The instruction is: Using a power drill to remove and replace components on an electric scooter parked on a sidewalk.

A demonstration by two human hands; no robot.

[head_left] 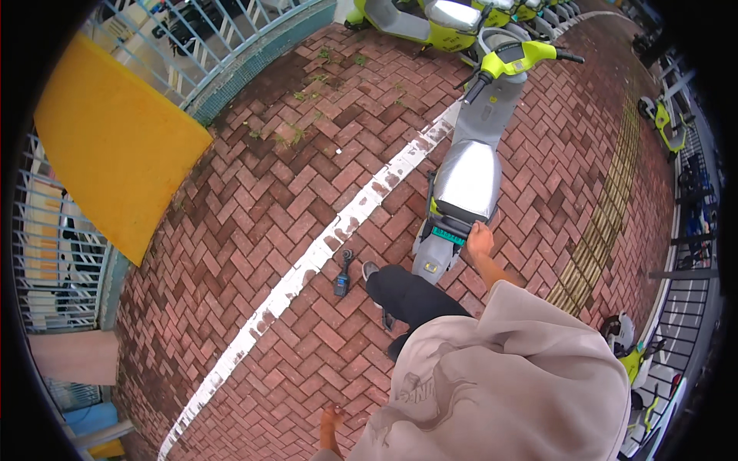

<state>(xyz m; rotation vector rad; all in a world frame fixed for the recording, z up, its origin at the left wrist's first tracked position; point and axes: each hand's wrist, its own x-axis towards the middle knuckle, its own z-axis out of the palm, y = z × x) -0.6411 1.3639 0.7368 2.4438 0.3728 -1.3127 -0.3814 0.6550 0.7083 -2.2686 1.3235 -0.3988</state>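
A grey and lime scooter stands upright on the paving, handlebar away from me. My right hand is closed on the dark rear grab handle, just above a teal plate. My left hand hangs low at the bottom, its fingers curled; whatever they hold, if anything, is too small to make out. A black hand tool lies on the bricks left of the scooter, beside my shoe and dark-trousered leg.
More lime scooters line the top and right edge. A pale railing with a yellow panel borders the left. A white line crosses the bricks; tactile paving and dark fencing run along the right.
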